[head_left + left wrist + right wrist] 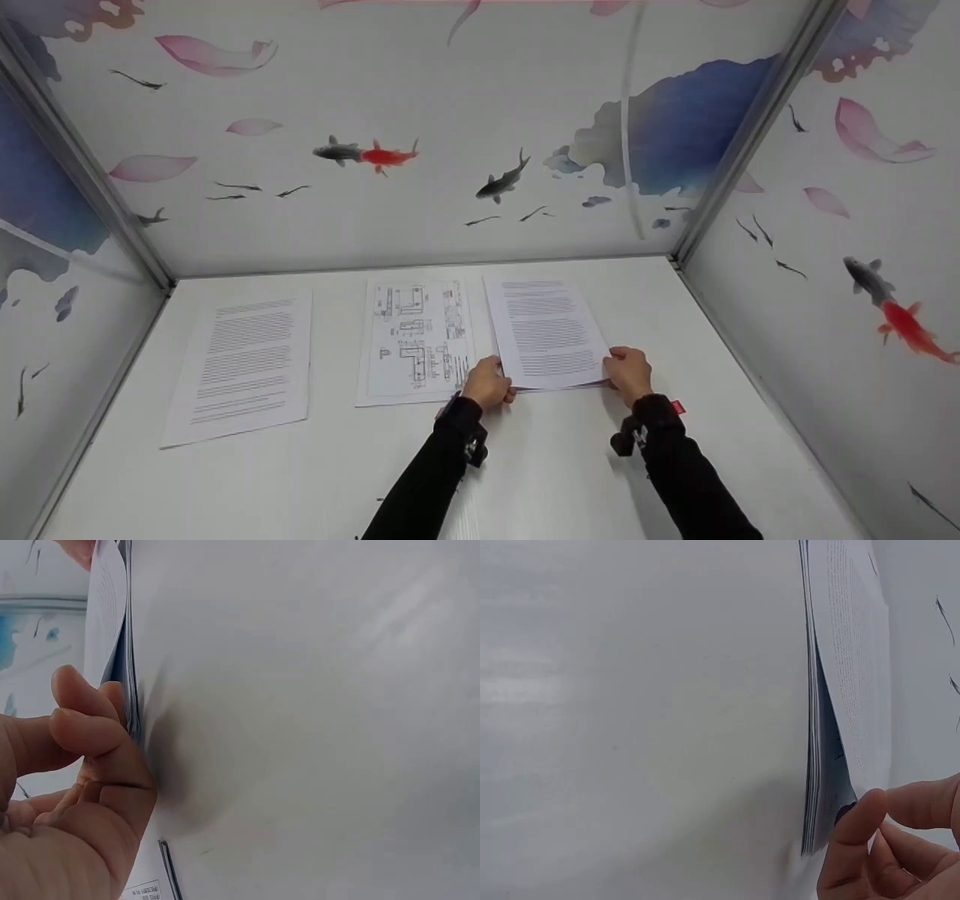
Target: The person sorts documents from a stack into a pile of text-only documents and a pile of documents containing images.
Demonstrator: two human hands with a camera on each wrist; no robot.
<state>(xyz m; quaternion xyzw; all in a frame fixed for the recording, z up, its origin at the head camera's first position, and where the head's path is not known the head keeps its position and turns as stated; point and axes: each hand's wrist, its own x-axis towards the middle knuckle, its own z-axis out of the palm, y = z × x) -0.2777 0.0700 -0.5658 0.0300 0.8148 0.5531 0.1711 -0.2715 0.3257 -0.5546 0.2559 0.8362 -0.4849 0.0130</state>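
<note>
A stack of printed paper (pixel 547 330) lies at the right of three sets of papers, and its top sheet (pixel 851 675) is bowed up from the sheets under it. My right hand (pixel 630 375) pinches the near right corner of that sheet between thumb and fingers. At the near left corner of the stack is my left hand (pixel 489 384), its fingers (pixel 90 735) curled against the paper edges. The left fingers partly hide that corner, so how many sheets they hold is unclear.
Left of the stack lies a set of technical drawings (pixel 416 345). Farther left sits another set of printed text pages (pixel 247 367). The white table (pixel 555 465) is bordered by panels (pixel 420 225) painted with fish and petals.
</note>
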